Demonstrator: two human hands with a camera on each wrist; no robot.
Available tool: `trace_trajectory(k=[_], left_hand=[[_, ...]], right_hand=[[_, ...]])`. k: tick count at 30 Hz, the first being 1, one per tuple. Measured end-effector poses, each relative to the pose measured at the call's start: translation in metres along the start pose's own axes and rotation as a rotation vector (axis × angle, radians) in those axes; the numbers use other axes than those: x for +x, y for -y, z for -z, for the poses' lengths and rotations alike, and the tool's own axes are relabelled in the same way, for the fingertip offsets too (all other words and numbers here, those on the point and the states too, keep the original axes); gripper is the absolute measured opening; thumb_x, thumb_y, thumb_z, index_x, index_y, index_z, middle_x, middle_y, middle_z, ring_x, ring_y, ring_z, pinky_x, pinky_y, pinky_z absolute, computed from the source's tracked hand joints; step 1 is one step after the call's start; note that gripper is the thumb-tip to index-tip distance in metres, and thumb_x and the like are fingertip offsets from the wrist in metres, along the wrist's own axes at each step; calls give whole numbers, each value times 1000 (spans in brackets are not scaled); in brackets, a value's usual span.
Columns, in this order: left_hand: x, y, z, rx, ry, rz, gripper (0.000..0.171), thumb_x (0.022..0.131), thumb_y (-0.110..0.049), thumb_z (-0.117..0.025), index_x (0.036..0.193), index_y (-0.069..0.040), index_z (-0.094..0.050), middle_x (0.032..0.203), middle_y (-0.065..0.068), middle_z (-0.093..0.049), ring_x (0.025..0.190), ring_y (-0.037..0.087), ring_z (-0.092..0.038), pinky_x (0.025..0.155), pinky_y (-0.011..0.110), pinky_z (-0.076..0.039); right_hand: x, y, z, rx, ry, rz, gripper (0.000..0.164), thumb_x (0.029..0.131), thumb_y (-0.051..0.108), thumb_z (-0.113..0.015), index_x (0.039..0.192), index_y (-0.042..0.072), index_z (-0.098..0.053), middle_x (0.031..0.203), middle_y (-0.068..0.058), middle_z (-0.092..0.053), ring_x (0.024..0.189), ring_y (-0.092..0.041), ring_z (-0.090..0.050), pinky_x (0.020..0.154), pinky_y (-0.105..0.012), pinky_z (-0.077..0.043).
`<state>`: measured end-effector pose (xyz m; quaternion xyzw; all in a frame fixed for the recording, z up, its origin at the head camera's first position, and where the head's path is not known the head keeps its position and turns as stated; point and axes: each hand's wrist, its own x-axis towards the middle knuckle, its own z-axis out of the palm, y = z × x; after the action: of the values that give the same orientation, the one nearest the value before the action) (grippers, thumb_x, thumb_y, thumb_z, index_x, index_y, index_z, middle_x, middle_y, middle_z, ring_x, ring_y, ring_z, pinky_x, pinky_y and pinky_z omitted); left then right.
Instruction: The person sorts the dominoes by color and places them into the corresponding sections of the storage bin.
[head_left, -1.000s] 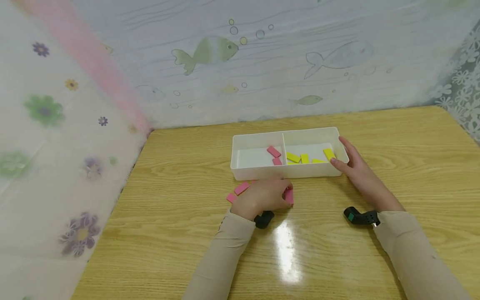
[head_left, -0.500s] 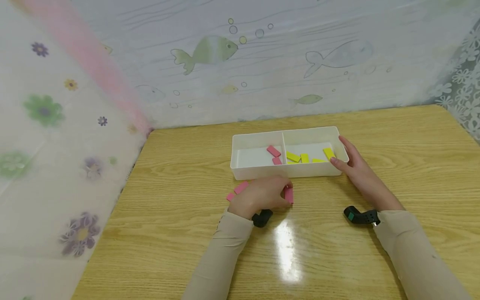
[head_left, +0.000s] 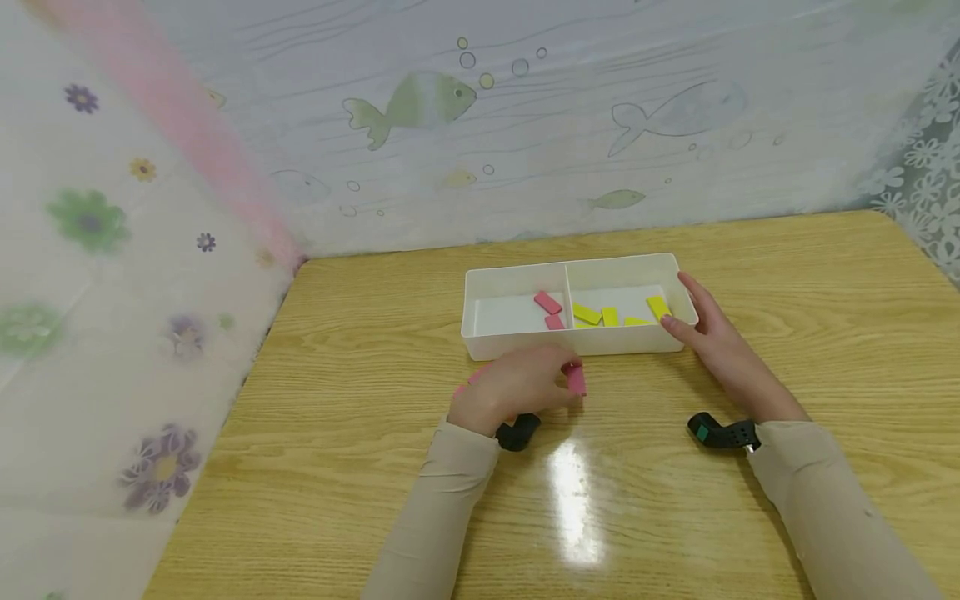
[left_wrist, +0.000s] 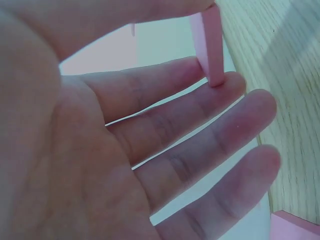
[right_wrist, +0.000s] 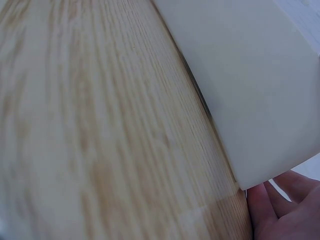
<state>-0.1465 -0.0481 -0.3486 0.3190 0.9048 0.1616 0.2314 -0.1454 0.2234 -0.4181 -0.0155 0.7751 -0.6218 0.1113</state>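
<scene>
Wood-grained table [head_left: 637,517]. My left hand [head_left: 516,383] pinches flat pink block [head_left: 577,380]; right hand [head_left: 722,354] grips right end of white divided box [head_left: 615,340].

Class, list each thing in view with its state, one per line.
Box: upright, open-topped, divided in two.
Held tile: pinched by left hand.
Boxed pink tiles: in left compartment.
Table tiles: pink, partly hidden by left hand.
Yellow tiles: in right compartment.
Right hand: gripping box's right end.

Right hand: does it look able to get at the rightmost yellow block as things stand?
Probably yes: the right hand holds the open-topped tray at its right end, close to the yellow block.
</scene>
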Motion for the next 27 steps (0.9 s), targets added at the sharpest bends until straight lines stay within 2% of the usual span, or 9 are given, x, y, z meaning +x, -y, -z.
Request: trace_trajectory(k=[2, 7, 13, 17, 22, 27], left_hand=[[-1, -1, 1, -35, 11, 21, 15, 83, -33, -60, 92, -22, -54, 79, -8, -50, 52, 9, -51, 47, 24, -44], [-5, -2, 5, -75, 23, 50, 18, 84, -33, -59, 98, -23, -53, 83, -6, -50, 50, 11, -52, 40, 29, -44], [-5, -1, 7, -48, 5, 19, 20, 84, -32, -58, 100, -23, -53, 85, -7, -50, 52, 10, -51, 42, 26, -44], [-4, -1, 9, -18, -11, -6, 21, 84, -32, -59, 100, -22, -52, 86, -5, -52, 54, 9, -51, 46, 23, -44], [-3, 0, 11, 50, -50, -60, 23, 84, -32, -58, 104, -21, -53, 96, -5, -55, 69, 6, -49, 64, 19, -41], [-4, 1, 12, 50, -70, -65, 21, 84, -31, -58, 103, -23, -53, 95, -5, -55, 72, 7, -48, 63, 20, -41]], right_hand=[[0, 0, 0, 2, 0, -2, 72, 91, 35, -49, 141, 41, 2, 145, 12, 16, 132, -28, 13, 101, -58, -8], [1, -1, 1, 5, 2, -9, 71, 91, 36, -49, 140, 42, 3, 145, 12, 17, 132, -28, 13, 100, -59, -8], [2, -1, 1, 8, 2, -5, 72, 91, 35, -49, 140, 41, 3, 145, 11, 17, 132, -28, 12, 101, -58, -8], [1, 1, 1, 9, 3, -5, 72, 91, 35, -49, 140, 41, 3, 145, 10, 17, 132, -29, 12, 101, -58, -7], [1, 1, 1, 12, 3, -7, 72, 91, 36, -49, 140, 41, 3, 145, 11, 17, 132, -28, 12, 101, -58, -8], [0, 0, 0, 0, 3, -8, 72, 91, 36, -49, 140, 41, 3, 145, 13, 16, 132, -28, 12, 101, -58, -8]])
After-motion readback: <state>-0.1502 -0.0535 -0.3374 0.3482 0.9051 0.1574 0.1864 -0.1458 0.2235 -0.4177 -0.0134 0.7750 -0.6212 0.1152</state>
